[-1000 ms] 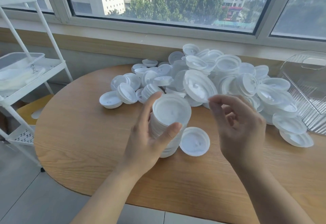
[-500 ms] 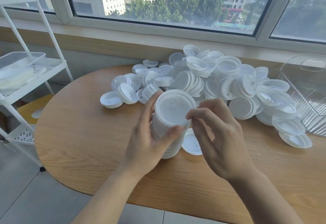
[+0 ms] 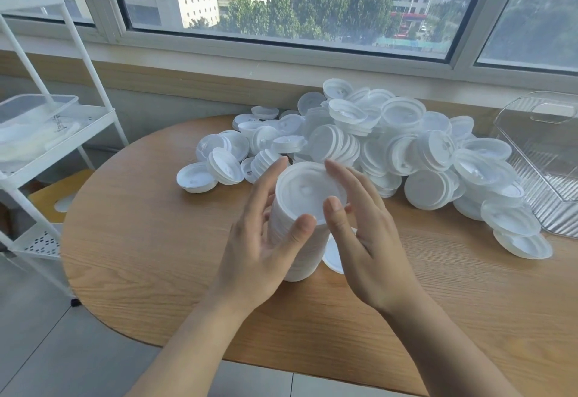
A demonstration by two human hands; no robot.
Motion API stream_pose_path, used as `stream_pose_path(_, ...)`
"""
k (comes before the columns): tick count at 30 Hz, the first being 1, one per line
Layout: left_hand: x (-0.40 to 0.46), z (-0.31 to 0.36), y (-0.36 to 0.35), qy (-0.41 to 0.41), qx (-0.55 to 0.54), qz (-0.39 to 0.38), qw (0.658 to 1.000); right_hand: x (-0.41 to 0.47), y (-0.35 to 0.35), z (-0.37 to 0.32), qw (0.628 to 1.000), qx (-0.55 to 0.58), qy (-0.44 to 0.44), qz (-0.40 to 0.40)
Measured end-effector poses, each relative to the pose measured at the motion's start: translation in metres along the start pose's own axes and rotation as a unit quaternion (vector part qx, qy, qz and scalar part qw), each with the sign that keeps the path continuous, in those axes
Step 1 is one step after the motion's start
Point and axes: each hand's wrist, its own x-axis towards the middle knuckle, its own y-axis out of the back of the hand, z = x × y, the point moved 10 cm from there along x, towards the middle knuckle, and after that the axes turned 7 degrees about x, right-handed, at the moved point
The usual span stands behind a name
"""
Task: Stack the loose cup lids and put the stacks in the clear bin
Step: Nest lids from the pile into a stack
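Head view: both hands, left hand (image 3: pixel 256 240) and right hand (image 3: pixel 366 240), cup the lid stack (image 3: pixel 305 209) with nearly straight fingers, squaring it. Stacking looks underway; next, probably another lid from the loose pile (image 3: pixel 391 146), or the clear bin (image 3: pixel 544 158).

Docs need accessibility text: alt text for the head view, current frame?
Two hands, left hand and right hand, cup a tall stack of white lids on a wooden table. A pile of loose lids lies behind; a clear bin sits at right.
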Motion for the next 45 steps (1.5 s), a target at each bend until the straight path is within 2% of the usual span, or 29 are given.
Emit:
stream_pose_path(10,-0.002,-0.008,0.0,0.03,0.007,-0.011,0.999,-0.001,-0.009,0.01,0.999,0.013,-0.028,-0.031)
stream_pose_path(16,-0.005,-0.009,0.004,0.019,0.04,-0.047,0.998,-0.007,-0.01,0.019,0.99,0.09,-0.054,-0.09)
stream_pose_path(24,-0.019,-0.038,0.021,0.059,0.139,-0.136,0.979,-0.023,-0.015,0.039,0.982,0.012,-0.069,-0.174)
stream_pose_path(28,-0.024,-0.045,0.011,0.076,0.158,-0.158,0.972,-0.027,-0.023,0.042,0.982,-0.009,-0.065,-0.178)
stream_pose_path(36,-0.026,-0.037,0.009,0.097,0.126,-0.141,0.977,-0.026,-0.02,0.037,0.986,0.003,-0.054,-0.156)
stream_pose_path(45,-0.021,0.007,-0.01,0.051,0.122,-0.128,0.983,-0.031,0.023,0.02,0.989,0.017,-0.055,-0.136)
